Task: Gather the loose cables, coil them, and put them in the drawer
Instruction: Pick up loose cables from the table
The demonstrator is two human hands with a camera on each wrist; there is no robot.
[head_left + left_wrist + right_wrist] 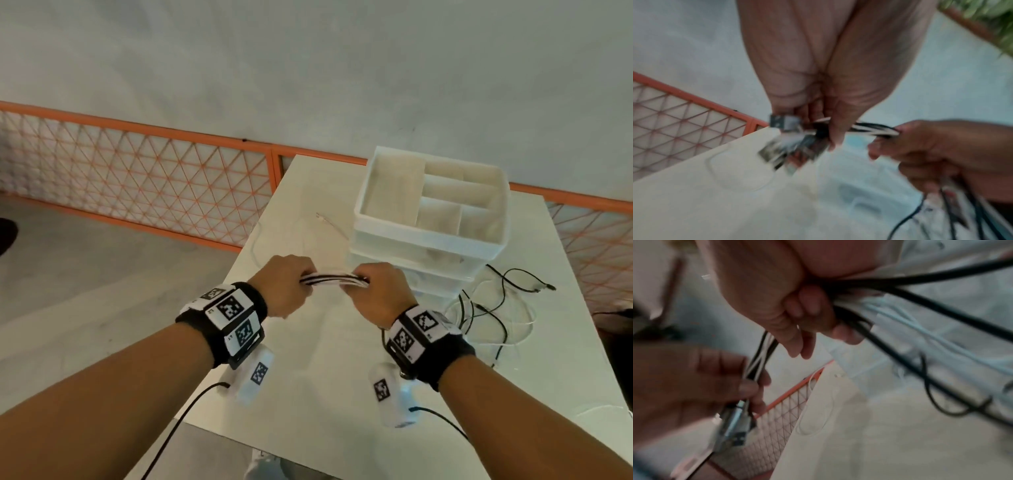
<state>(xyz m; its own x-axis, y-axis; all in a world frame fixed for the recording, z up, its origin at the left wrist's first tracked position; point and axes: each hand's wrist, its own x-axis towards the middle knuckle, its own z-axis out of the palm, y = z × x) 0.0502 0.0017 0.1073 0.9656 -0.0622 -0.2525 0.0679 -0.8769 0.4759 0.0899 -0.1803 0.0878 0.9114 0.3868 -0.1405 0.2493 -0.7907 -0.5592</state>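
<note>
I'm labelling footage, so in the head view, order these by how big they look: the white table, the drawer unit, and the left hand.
1. white table, largest by far.
2. drawer unit, clearly smaller than the table.
3. left hand, smallest, though it is nearer the camera, so it looks bigger than it is.

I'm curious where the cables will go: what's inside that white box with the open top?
The white organizer's top tray shows several divided compartments, all looking bare. The translucent drawers stacked under it are too cloudy to see into. The cable bundle is between both hands, above the table.
</note>
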